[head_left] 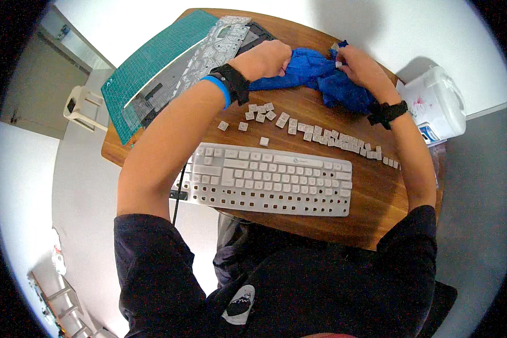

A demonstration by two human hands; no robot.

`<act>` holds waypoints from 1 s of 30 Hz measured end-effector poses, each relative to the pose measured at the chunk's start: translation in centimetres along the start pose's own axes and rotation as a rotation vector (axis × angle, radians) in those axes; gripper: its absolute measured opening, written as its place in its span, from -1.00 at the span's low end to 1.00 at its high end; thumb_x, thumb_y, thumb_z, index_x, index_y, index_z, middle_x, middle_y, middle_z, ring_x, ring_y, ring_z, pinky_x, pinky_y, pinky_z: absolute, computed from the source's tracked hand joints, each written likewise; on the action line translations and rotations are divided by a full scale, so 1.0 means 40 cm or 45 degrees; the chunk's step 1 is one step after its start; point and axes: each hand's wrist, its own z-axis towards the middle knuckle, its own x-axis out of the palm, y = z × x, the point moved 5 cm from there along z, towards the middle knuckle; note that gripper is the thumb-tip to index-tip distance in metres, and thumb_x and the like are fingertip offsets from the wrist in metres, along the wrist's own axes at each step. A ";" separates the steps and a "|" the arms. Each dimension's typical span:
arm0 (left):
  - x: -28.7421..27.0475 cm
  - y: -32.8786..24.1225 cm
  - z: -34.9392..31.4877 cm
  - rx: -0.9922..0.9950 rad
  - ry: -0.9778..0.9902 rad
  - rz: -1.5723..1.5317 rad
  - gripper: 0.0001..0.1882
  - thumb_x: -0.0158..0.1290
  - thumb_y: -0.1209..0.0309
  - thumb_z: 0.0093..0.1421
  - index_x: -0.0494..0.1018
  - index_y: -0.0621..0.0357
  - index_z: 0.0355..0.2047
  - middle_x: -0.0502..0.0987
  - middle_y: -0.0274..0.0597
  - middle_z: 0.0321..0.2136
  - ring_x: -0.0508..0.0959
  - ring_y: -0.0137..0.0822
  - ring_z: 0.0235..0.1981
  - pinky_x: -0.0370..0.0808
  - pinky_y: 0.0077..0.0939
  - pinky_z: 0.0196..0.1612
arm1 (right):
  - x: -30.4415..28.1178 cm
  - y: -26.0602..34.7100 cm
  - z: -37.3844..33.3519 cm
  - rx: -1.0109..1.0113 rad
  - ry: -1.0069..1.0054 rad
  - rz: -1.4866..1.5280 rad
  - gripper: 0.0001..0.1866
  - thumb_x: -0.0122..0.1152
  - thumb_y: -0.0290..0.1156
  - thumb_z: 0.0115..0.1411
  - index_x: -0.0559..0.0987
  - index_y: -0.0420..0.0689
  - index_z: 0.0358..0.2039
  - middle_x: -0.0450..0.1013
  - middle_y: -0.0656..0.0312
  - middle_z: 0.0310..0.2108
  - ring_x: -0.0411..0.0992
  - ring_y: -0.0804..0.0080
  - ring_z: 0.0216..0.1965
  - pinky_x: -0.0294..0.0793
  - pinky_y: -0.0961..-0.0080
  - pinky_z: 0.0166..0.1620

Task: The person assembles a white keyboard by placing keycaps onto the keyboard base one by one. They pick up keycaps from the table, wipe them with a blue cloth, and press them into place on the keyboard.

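Note:
My left hand (268,58) is closed on a crumpled blue cloth (308,66) spread over the far part of the table. Above the cloth's right part, my right hand (359,65) is closed in a pinch. A small white keycap (338,65) shows at its fingertips, against the blue fabric. Nearer to me lies a white keyboard (287,207); its two near rows are bare sockets, while most other rows carry keys. Loose white keycaps (317,134) run in a slanting band between cloth and keyboard, with a single keycap (263,141) just above the keyboard.
A green cutting mat (152,59) covers the table's far left, with a grey patterned panel (205,59) on it. A white lidded container (436,104) stands at the right edge. The wooden table (372,225) has a curved rim. A black cable (179,194) crosses the keyboard's left end.

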 end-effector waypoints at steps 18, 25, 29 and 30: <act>-0.067 0.023 0.058 0.019 -0.079 -0.358 -0.80 0.46 0.31 0.15 0.80 0.06 -0.23 0.79 -0.06 -0.28 0.78 -0.04 -0.19 0.69 -0.18 -0.08 | 0.066 -0.033 -0.009 0.171 0.384 0.302 -0.83 0.26 -0.47 0.31 0.54 -0.19 -0.12 0.60 -0.15 -0.19 0.60 -0.19 -0.04 0.56 0.01 0.01; 0.008 -0.015 0.110 0.010 -0.340 -0.282 -0.87 0.38 0.44 0.15 0.78 0.09 -0.27 0.79 -0.05 -0.29 0.78 -0.07 -0.24 0.71 -0.23 -0.12 | 0.084 -0.020 0.030 0.043 0.392 0.294 -0.86 0.27 -0.50 0.28 0.45 -0.14 -0.26 0.52 -0.04 -0.35 0.45 -0.07 -0.32 0.43 0.13 -0.24; 0.015 -0.038 0.095 0.138 -0.249 -0.123 -0.85 0.38 0.46 0.10 0.77 0.11 -0.28 0.78 -0.01 -0.26 0.78 0.00 -0.20 0.71 -0.17 -0.08 | 0.118 -0.089 0.001 -0.027 0.387 0.277 -0.84 0.29 -0.47 0.33 0.43 -0.10 -0.25 0.52 0.04 -0.32 0.46 0.03 -0.29 0.44 0.14 -0.21; 0.014 -0.036 0.071 0.140 -0.214 -0.098 -0.85 0.38 0.45 0.10 0.78 0.10 -0.28 0.78 -0.02 -0.26 0.78 -0.01 -0.21 0.70 -0.17 -0.07 | 0.123 -0.077 -0.002 -0.023 0.412 0.325 -0.84 0.29 -0.45 0.33 0.43 -0.09 -0.25 0.51 0.05 -0.31 0.47 0.03 -0.27 0.44 0.14 -0.20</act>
